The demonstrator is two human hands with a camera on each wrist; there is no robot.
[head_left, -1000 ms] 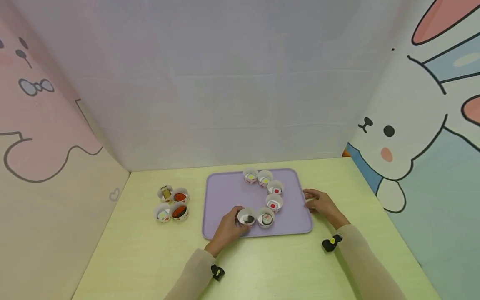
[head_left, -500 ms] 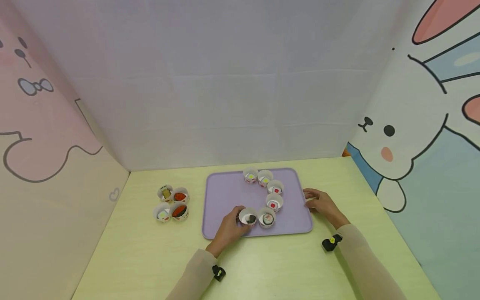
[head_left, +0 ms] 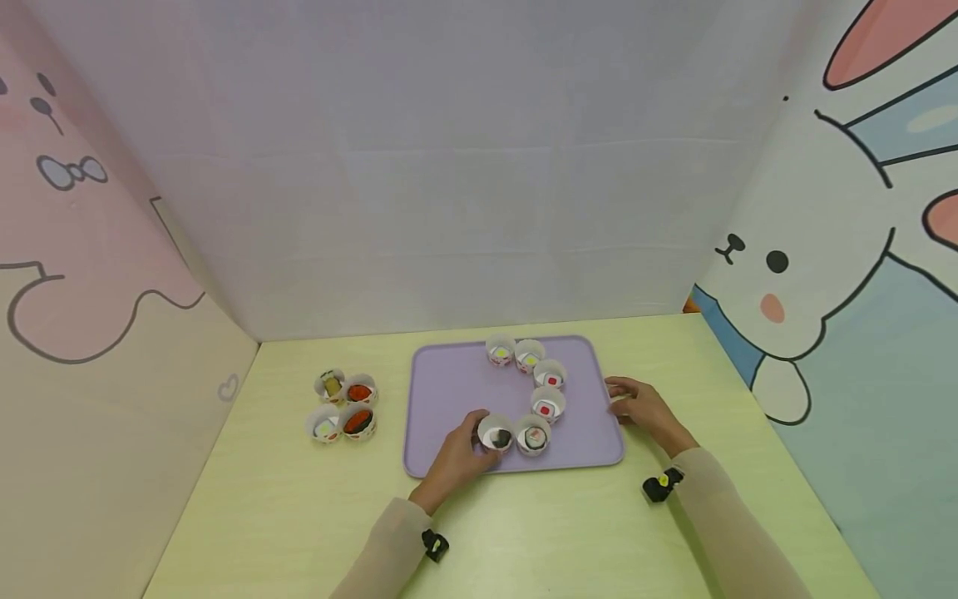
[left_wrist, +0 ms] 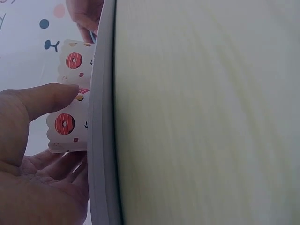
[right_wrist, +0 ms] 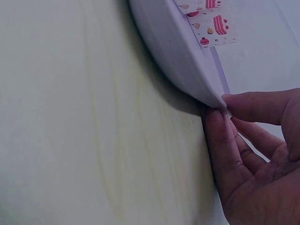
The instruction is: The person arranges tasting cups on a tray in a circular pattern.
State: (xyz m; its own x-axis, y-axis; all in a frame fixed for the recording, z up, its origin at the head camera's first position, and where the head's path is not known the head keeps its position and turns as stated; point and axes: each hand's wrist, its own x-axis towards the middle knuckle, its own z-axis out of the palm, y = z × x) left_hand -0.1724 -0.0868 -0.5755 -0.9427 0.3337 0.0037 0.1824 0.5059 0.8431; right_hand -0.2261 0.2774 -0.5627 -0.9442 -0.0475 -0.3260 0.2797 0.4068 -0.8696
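My left hand holds a white paper baking cup with a dark-and-white sushi-like piece inside, at the front of the lilac tray. The left wrist view shows the thumb and fingers on either side of this cup, whose wall is printed with doughnuts. Right beside it stands another paper cup with a round roll piece. Further cups, such as one with a red-centred piece, curve towards the back of the tray. My right hand pinches the tray's right rim between thumb and finger.
On the pale yellow table, left of the tray, several more paper cups stand in a cluster, among them a cup with a red-orange topping and a cup with a yellowish piece. A white curtain hangs behind the table.
My left hand and its cup have shifted slightly to the right, and the roll cup beside it has moved a little the same way. My right hand stays put at the tray rim.
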